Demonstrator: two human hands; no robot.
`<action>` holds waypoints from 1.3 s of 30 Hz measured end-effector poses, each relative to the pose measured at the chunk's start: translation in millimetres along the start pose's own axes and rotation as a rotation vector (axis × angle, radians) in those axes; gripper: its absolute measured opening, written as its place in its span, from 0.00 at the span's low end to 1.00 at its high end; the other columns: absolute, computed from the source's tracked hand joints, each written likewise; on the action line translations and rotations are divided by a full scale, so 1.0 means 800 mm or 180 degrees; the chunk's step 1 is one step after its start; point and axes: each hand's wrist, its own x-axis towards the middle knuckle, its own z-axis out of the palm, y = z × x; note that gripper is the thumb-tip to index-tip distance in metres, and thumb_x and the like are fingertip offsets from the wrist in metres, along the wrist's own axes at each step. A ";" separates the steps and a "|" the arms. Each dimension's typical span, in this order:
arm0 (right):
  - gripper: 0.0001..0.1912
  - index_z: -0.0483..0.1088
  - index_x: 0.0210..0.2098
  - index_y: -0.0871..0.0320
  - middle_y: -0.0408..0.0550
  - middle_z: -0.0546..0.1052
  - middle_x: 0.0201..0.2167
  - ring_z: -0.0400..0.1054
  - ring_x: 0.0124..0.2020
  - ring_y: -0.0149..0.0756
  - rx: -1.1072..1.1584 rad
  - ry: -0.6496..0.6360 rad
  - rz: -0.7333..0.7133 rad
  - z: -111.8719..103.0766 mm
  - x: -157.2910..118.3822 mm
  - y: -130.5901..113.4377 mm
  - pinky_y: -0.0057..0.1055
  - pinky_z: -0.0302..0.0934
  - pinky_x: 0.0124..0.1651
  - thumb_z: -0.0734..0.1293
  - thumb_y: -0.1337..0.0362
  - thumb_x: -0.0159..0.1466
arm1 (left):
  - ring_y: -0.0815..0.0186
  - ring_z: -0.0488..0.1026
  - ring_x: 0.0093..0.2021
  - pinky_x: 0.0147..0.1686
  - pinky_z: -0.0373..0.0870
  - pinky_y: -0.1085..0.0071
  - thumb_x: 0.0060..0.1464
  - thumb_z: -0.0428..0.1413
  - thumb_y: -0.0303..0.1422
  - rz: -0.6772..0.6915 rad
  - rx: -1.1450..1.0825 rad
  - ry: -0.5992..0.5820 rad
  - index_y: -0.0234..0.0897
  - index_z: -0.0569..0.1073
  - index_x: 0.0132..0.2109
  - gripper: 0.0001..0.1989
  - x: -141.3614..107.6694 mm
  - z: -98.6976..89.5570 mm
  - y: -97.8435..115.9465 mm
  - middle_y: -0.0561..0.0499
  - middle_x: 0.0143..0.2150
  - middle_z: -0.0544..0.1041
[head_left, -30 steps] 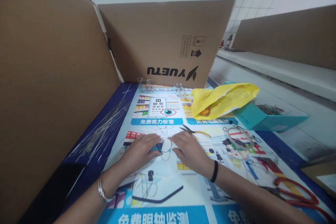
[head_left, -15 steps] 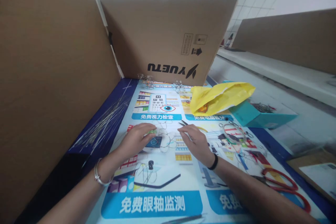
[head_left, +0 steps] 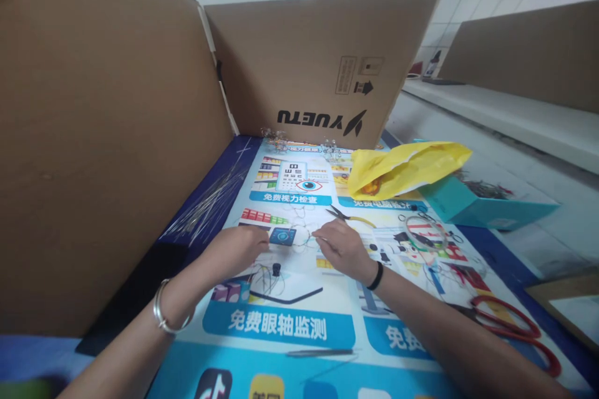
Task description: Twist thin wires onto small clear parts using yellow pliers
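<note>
Thin wire (head_left: 306, 238), bent into loops, lies over the printed sheet (head_left: 299, 190) between my two hands. My right hand (head_left: 344, 250) pinches the wire at its right side, thumb and forefinger together. On the other side, my left hand (head_left: 241, 248) has its fingers closed together; whatever they grip is too fine to make out. Just beyond my right fingertips lie pliers (head_left: 350, 218) with a yellow handle. Nearer to me are a small black spool-like piece (head_left: 276, 269) with loose wires around it, and grey tweezers (head_left: 321, 353).
Cardboard panels (head_left: 304, 68) stand at the back and left. Straight wires (head_left: 206, 209) lie at left. On the right are a yellow bag (head_left: 412, 168), a teal box (head_left: 496, 212), a wire coil (head_left: 425, 232) and red-handled scissors (head_left: 512, 318). Clear beaded sprigs (head_left: 331, 149) sit at the back.
The fingers of both hands have closed from a looser pose. My left hand has moved a little left and towards me over the sheet. The whole view has shifted, showing more of the near edge.
</note>
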 end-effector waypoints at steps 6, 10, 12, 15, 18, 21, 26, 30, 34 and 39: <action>0.10 0.69 0.41 0.56 0.50 0.72 0.37 0.65 0.40 0.35 -0.0154 -0.0598 -0.0244 -0.001 -0.004 0.002 0.33 0.63 0.40 0.62 0.67 0.59 | 0.63 0.73 0.32 0.28 0.62 0.73 0.55 0.45 0.34 -0.0230 -0.0067 -0.0234 0.41 0.74 0.32 0.13 -0.030 0.010 -0.003 0.50 0.31 0.77; 0.10 0.70 0.40 0.57 0.50 0.72 0.37 0.65 0.40 0.34 -0.0331 -0.0848 -0.0252 0.003 -0.006 0.004 0.32 0.63 0.41 0.59 0.68 0.63 | 0.67 0.72 0.26 0.24 0.61 0.74 0.55 0.43 0.35 -0.0336 -0.0223 -0.0289 0.40 0.74 0.32 0.14 -0.033 0.013 -0.005 0.51 0.32 0.75; 0.11 0.70 0.40 0.58 0.50 0.73 0.37 0.65 0.41 0.34 -0.0382 -0.0925 -0.0268 0.007 -0.005 0.005 0.32 0.63 0.41 0.57 0.68 0.64 | 0.69 0.71 0.23 0.23 0.60 0.75 0.55 0.44 0.35 -0.0327 -0.0359 -0.0361 0.40 0.73 0.33 0.14 -0.032 0.016 -0.006 0.52 0.32 0.75; 0.11 0.70 0.40 0.58 0.50 0.73 0.38 0.65 0.42 0.34 -0.0433 -0.0961 -0.0332 0.013 -0.001 0.007 0.33 0.64 0.43 0.56 0.67 0.65 | 0.69 0.71 0.24 0.23 0.61 0.75 0.53 0.46 0.35 -0.0286 -0.0443 -0.0337 0.39 0.72 0.34 0.11 -0.031 0.019 -0.004 0.52 0.32 0.75; 0.11 0.70 0.40 0.59 0.50 0.73 0.38 0.65 0.43 0.34 -0.0413 -0.0941 -0.0403 0.020 0.004 0.007 0.33 0.63 0.44 0.57 0.69 0.65 | 0.68 0.71 0.24 0.22 0.60 0.75 0.53 0.47 0.34 -0.0357 -0.0380 -0.0311 0.39 0.71 0.34 0.09 -0.029 0.023 0.000 0.52 0.33 0.74; 0.10 0.70 0.40 0.59 0.50 0.73 0.37 0.65 0.42 0.34 -0.0380 -0.0884 -0.0401 0.023 0.008 0.005 0.33 0.63 0.43 0.58 0.69 0.64 | 0.65 0.72 0.28 0.23 0.60 0.74 0.54 0.47 0.34 -0.0351 -0.0210 -0.0202 0.38 0.70 0.33 0.09 -0.027 0.031 -0.002 0.50 0.34 0.74; 0.10 0.70 0.40 0.58 0.49 0.74 0.35 0.66 0.39 0.34 -0.0266 -0.0586 -0.0210 0.015 0.005 0.000 0.33 0.64 0.42 0.59 0.68 0.64 | 0.60 0.73 0.34 0.29 0.63 0.71 0.54 0.47 0.32 -0.0229 -0.0051 -0.0106 0.40 0.70 0.32 0.08 -0.024 0.048 -0.011 0.50 0.34 0.75; 0.09 0.70 0.40 0.57 0.48 0.74 0.35 0.67 0.38 0.34 -0.0178 -0.0413 -0.0071 0.008 -0.001 -0.001 0.33 0.64 0.41 0.59 0.68 0.63 | 0.61 0.73 0.36 0.31 0.63 0.71 0.53 0.47 0.31 -0.0255 -0.0100 -0.0031 0.40 0.69 0.37 0.07 -0.024 0.052 -0.012 0.49 0.38 0.74; 0.09 0.70 0.40 0.57 0.48 0.75 0.35 0.67 0.38 0.33 -0.0143 -0.0429 -0.0079 0.007 -0.003 -0.004 0.33 0.64 0.41 0.60 0.69 0.63 | 0.61 0.73 0.36 0.33 0.64 0.70 0.53 0.47 0.30 -0.0219 -0.0166 -0.0031 0.40 0.69 0.36 0.07 -0.023 0.053 -0.010 0.49 0.38 0.74; 0.09 0.70 0.39 0.58 0.48 0.75 0.33 0.67 0.37 0.33 -0.0207 -0.0515 -0.0235 0.007 -0.003 -0.010 0.32 0.63 0.41 0.60 0.69 0.63 | 0.61 0.72 0.35 0.32 0.62 0.70 0.54 0.44 0.29 -0.0162 -0.0075 -0.0066 0.39 0.70 0.33 0.09 -0.023 0.054 -0.004 0.49 0.36 0.74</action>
